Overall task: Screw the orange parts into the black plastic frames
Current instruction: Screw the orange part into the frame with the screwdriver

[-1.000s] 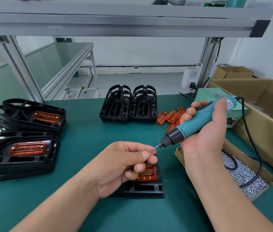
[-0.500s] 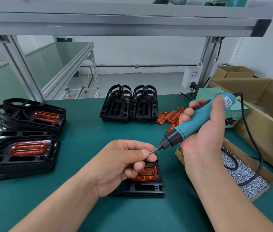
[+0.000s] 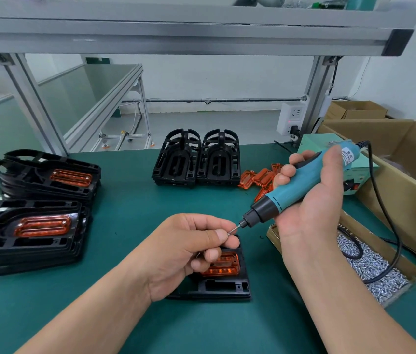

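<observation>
left hand (image 3: 184,254) pinching screw (image 3: 229,234), above black frame (image 3: 227,288) | right hand (image 3: 311,203) gripping screwdriver (image 3: 287,191), bit touching screw

The single wide-angle view sits on the person's head and looks forward and down over the dark green matted worktable (image 3: 130,200), facing its far edge and the grey aluminium shelf frame (image 3: 176,34) that spans the top of the view. It is near: both forearms enter from the bottom edge, and the left hand (image 3: 184,251) and right hand (image 3: 311,208) fill the middle. Even so, the small silvery screw (image 3: 228,234), as it seems to be, at the tip of the teal corded electric screwdriver (image 3: 301,180) is barely resolved.
</observation>
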Demonstrator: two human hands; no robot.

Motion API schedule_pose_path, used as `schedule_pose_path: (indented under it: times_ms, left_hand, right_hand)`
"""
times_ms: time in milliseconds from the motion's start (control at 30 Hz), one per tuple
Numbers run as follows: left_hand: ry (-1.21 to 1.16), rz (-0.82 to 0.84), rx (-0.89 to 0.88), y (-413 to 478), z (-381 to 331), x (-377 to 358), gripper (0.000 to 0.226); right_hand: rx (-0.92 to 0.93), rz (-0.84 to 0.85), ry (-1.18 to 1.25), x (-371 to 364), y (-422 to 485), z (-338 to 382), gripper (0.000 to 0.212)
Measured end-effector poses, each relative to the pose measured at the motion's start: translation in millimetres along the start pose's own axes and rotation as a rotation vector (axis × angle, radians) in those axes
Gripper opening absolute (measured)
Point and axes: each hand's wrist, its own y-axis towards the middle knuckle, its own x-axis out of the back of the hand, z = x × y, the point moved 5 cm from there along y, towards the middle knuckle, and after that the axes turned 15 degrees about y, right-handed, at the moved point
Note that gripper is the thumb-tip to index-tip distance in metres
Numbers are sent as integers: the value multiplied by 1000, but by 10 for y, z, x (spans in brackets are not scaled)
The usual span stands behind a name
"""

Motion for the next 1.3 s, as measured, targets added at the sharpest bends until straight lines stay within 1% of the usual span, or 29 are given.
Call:
schedule_pose_path:
  times_ms: [300,700,1300]
  left_hand:
    - [27,13,-10,6,5,18,19]
    - [11,2,-2,14,13,8,17]
    - [-35,-78,-7,45,31,59,18]
  right_hand:
    - [14,-19,-6,20,3,8,38]
    - [18,-34,-20,31,22,13,35]
    - [20,-72,-11,68,21,7,35]
